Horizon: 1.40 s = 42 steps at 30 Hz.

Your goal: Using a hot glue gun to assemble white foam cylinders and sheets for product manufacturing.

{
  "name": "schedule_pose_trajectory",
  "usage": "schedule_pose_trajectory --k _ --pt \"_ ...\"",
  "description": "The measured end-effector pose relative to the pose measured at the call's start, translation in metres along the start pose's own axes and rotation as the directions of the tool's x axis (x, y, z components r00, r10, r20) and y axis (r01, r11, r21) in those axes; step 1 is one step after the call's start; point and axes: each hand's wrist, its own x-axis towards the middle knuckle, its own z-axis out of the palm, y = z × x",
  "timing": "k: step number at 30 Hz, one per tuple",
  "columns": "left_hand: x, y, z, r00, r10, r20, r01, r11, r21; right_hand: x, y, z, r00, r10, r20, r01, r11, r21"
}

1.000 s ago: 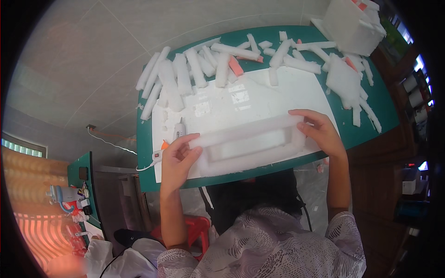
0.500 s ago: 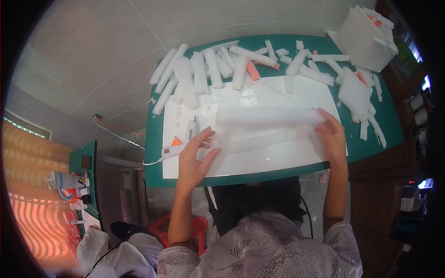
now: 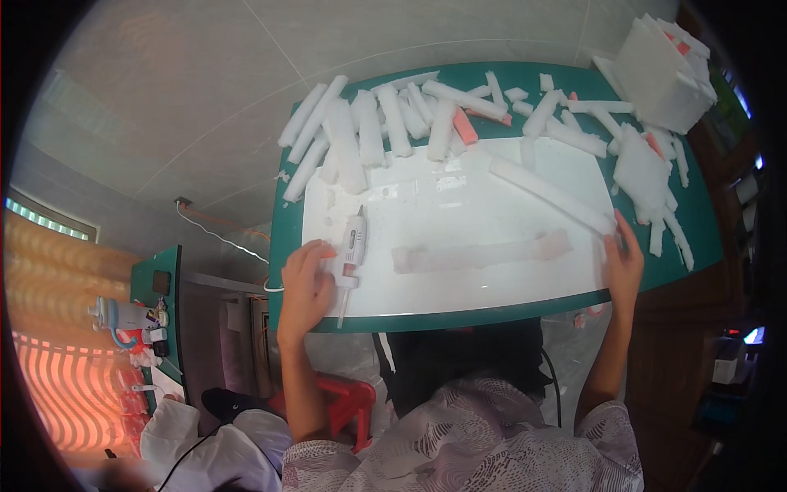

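Note:
My left hand (image 3: 305,287) is closed around the handle of a white hot glue gun (image 3: 356,238), which lies on the left part of a white board (image 3: 459,295). Most of the handle is hidden under my fingers. A clear glue stick (image 3: 343,308) pokes out of the gun's back end. At the board's right side my right hand (image 3: 625,261) pinches the near end of a long white foam strip (image 3: 549,195), which slants away to the far left. A flatter, greyish translucent strip (image 3: 479,252) with rough ends rests across the middle of the board.
Several white foam strips (image 3: 370,131) and a few pink pieces (image 3: 465,126) lie along the back of the green table (image 3: 287,221). A box-like white foam block (image 3: 666,78) stands at the far right corner. Another person's white-clothed leg (image 3: 246,443) shows at lower left, near a red stool (image 3: 348,402).
My left hand has moved left and down onto the glue gun's handle. The foam strip, earlier blurred and level between my hands, now slants, held only by my right hand.

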Motion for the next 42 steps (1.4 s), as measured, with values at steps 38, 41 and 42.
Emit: schedule_pose_trajectory --k 38,41,42 --pt "-0.036 0.052 -0.034 0.955 -0.18 0.238 0.27 0.858 -0.436 -0.05 -0.087 0.146 0.615 -0.642 0.458 0.695 0.716 0.069" --pt "-0.033 0.054 -0.032 0.952 -0.176 0.249 0.272 0.858 -0.435 -0.049 -0.086 0.145 0.606 -0.655 0.452 0.709 0.702 0.066" --pt "-0.031 0.055 -0.031 0.95 -0.176 0.259 0.278 0.857 -0.434 -0.05 -0.085 0.145 0.6 -0.662 0.45 0.718 0.693 0.062"
